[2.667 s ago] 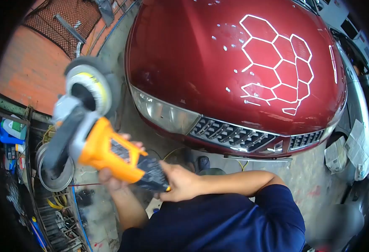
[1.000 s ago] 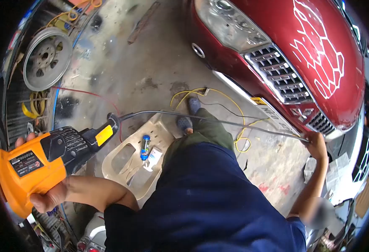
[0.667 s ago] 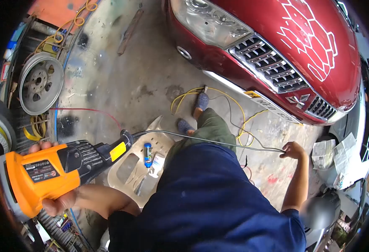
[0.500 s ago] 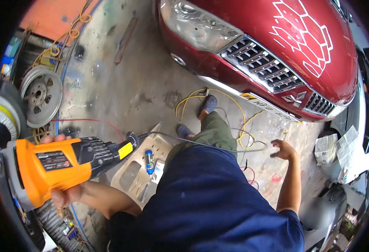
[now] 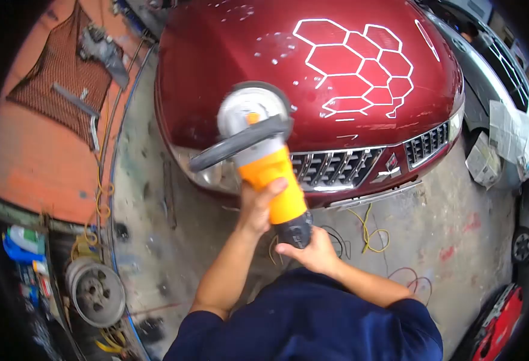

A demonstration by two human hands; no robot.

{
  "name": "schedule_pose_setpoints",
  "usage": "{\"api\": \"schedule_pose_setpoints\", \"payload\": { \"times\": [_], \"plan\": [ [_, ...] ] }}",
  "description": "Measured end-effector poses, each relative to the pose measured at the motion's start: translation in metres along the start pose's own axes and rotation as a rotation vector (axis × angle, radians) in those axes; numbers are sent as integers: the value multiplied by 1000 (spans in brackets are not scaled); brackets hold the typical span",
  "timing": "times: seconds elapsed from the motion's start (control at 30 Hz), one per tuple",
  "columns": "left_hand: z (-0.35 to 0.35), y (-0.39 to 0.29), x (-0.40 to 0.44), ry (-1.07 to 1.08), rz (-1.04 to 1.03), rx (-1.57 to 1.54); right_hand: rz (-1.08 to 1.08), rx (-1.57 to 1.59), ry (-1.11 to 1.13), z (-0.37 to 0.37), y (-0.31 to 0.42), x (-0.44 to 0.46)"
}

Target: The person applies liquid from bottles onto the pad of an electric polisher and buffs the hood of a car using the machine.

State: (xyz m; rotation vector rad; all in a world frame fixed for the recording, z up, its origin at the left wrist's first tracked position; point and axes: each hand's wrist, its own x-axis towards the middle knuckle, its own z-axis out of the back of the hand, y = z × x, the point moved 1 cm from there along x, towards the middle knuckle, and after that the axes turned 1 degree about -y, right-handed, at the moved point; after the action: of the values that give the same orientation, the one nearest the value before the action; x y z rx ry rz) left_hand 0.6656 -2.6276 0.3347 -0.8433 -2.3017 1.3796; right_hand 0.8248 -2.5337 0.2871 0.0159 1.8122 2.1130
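An orange and black car polisher (image 5: 273, 177) is held up in front of me, its round pale pad end (image 5: 249, 108) pointing away toward the car. My left hand (image 5: 258, 204) grips the orange body from the left side. Around the black rear handle, my right hand (image 5: 315, 249) is closed. A black loop handle (image 5: 234, 144) crosses the head of the tool. Behind it is the dark red hood (image 5: 210, 54) of a car, marked with white hexagon outlines (image 5: 336, 60). Blur hides whether the pad touches the paint.
Silver wheel rims (image 5: 99, 295) stand at the lower left beside an orange panel (image 5: 47, 174) with netting. A yellow cord (image 5: 367, 234) and red cord (image 5: 418, 280) lie on the concrete floor. Another car, partly papered (image 5: 508, 129), stands at the right.
The polisher has swung from my far left to in front of me, over the hood's front. My right hand, empty and open before, now grips its rear. My view has turned to the car.
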Motion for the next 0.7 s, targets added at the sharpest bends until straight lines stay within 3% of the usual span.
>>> {"api": "schedule_pose_setpoints", "payload": {
  "times": [0.17,0.27,0.5,0.63,0.7],
  "plan": [
    [-41,31,93,110,158,-9,-115,91,-210,42,-14,38],
    [-57,33,112,176,212,29,-55,74,-311,60,-5,42],
    [-85,34,148,255,219,-122,-261,104,-435,81,3,22],
    [-112,49,161,325,163,-102,-358,320,-479,81,-2,11],
    [-127,61,165,364,179,-72,-264,467,-604,76,-10,9]
  ]
}}
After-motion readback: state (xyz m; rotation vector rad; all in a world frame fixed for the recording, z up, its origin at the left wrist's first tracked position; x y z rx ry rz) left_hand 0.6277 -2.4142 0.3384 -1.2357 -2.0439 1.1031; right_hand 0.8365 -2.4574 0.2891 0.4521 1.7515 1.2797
